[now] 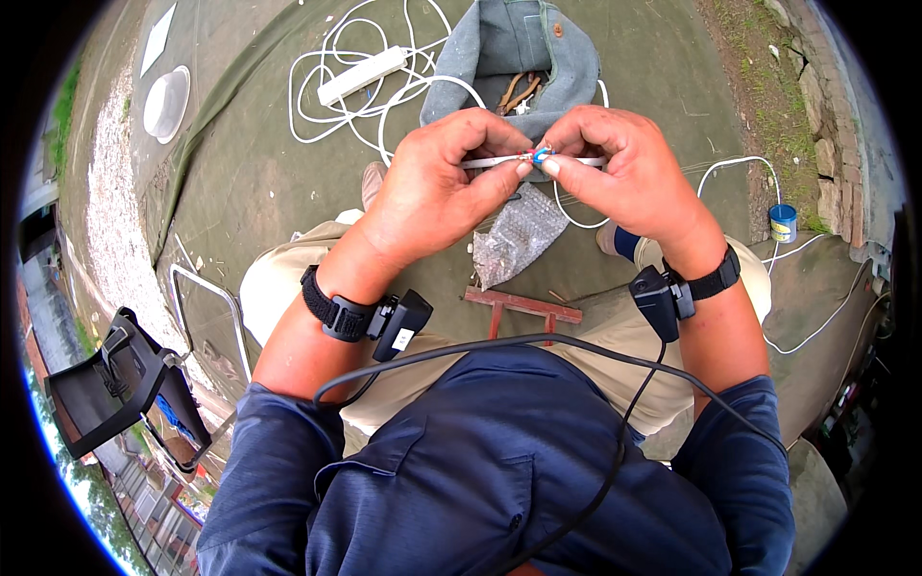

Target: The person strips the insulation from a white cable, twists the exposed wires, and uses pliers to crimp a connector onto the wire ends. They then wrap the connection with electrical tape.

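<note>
Two white cable ends meet between my hands, their red and blue inner wires (544, 154) bared and close together. My left hand (459, 173) pinches the left white cable (488, 162) near its stripped end. From the other side my right hand (615, 163) pinches the right cable at the blue wire. Fingertips partly hide the join, so I cannot tell how the wires are twisted. Just beyond my hands sits an open grey cloth tool bag (456, 72) with orange-handled pliers (520, 92) in it.
A white power strip (363, 76) lies in coiled white cable at the far left. Below my hands are bubble wrap (519, 235) and a reddish wooden stool (523, 302). A blue tin (783, 223) stands right, a black chair (125, 384) left. Cable runs along the green ground sheet (663, 58).
</note>
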Demonstrator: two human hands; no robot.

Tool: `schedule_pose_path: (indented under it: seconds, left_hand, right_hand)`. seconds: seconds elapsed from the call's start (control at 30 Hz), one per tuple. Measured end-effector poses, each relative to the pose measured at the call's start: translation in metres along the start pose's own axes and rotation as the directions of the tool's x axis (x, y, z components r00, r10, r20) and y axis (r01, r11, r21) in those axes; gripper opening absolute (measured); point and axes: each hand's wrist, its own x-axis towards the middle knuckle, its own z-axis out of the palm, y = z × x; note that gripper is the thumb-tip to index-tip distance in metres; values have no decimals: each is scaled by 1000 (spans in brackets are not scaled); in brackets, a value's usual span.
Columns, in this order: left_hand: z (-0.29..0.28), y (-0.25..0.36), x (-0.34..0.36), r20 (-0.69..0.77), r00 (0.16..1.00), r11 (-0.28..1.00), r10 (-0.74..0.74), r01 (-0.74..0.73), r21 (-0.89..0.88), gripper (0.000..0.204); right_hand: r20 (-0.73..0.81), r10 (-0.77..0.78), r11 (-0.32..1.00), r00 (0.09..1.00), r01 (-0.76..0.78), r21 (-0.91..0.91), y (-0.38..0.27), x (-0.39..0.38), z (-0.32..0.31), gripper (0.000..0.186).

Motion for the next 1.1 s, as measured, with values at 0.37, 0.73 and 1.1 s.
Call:
schedule_pose_path:
  seconds: [0.37, 0.73, 1.1]
  left_hand:
    - [-2, 1, 1, 27, 1000, 1000, 6, -6, -7, 13]
    - [-2, 0, 1, 32, 999, 1000, -11, 11, -29, 12]
    - [-1, -1, 0, 29, 999, 999, -46, 47, -26, 15]
  right_hand:
    - [-6, -72, 997, 997, 72, -36, 0, -2, -2, 11]
    - [-3, -37, 999, 999, 37, -23, 1, -1, -1, 10]
    - [31, 114, 980, 993, -117, 161, 5, -1, 1, 12]
